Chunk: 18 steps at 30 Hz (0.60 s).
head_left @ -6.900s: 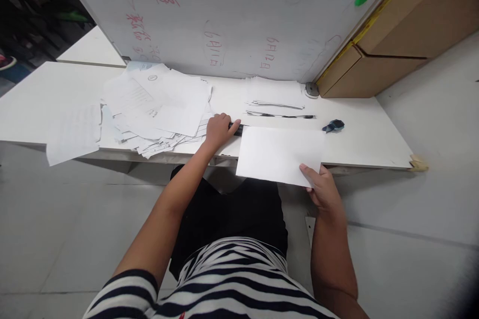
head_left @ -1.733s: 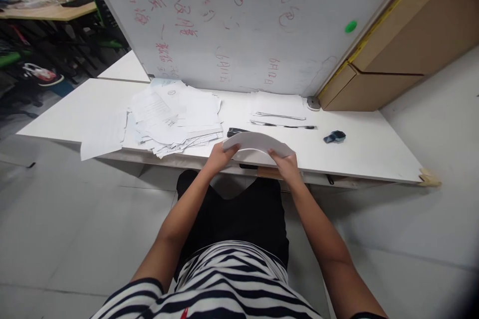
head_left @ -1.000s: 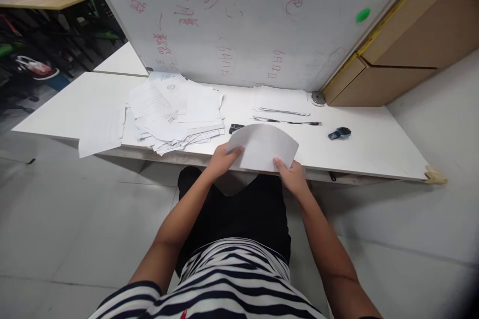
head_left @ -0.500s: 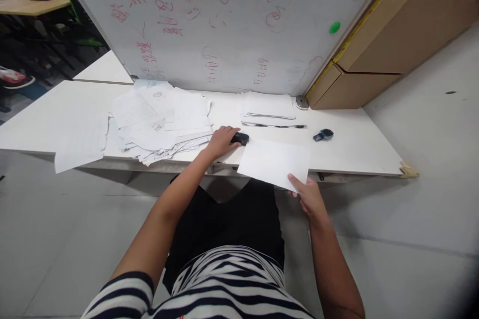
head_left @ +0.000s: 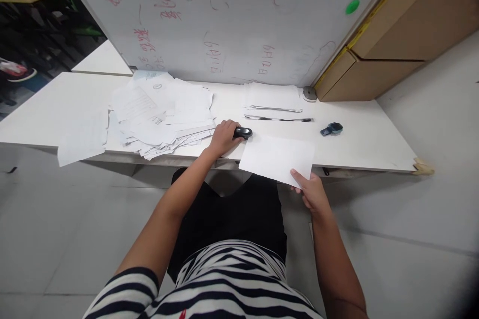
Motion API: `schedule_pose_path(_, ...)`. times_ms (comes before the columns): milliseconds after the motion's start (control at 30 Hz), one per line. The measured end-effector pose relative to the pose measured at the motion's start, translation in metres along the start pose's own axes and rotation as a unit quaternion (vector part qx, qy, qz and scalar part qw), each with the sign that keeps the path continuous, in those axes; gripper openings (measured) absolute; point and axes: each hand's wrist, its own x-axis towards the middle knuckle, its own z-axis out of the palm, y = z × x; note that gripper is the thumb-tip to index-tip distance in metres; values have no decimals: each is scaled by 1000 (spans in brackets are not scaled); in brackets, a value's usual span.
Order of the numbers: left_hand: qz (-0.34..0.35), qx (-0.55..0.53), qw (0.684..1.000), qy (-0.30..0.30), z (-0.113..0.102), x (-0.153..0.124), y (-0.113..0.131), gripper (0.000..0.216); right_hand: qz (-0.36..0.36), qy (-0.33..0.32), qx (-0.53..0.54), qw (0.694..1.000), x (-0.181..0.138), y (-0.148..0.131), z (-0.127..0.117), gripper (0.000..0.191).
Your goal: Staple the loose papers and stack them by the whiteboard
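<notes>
You sit at a long white table (head_left: 366, 144) with a whiteboard (head_left: 232, 20) standing behind it. A big messy pile (head_left: 164, 114) of papers lies on the left part of the table. A neat stack (head_left: 273, 97) lies at the back, near the middle.

The sheet (head_left: 277, 159) is plain white, and no writing shows on it. Its far part lies on the table edge and its near part hangs out over your lap. Its long side runs left to right, tipped a little. Your right hand (head_left: 312, 194) pinches its near right corner, thumb on top.

Your left hand (head_left: 223, 137) rests on the table just right of the pile. Its fingers curl over the left end of the stapler (head_left: 243, 132). The stapler is small and black, with a shiny top. It lies flat, its long way going left to right. Its free end points right, at the sheet's far left corner. The end and the corner are just beside each other, and it is too small to tell if they touch. Your left hand is on the stapler; your right hand is well apart from it, across the sheet
</notes>
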Motion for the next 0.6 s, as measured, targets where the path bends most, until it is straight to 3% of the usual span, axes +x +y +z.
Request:
schedule_pose_path(367,0,-11,1000,1,3,0,-2,36,-2,12,17,1000,5,9,0,35)
schedule_pose_path(600,-7,-9,1000,-9,3,-1,-2,37,1,15,3,1000,-1,-2,6,33)
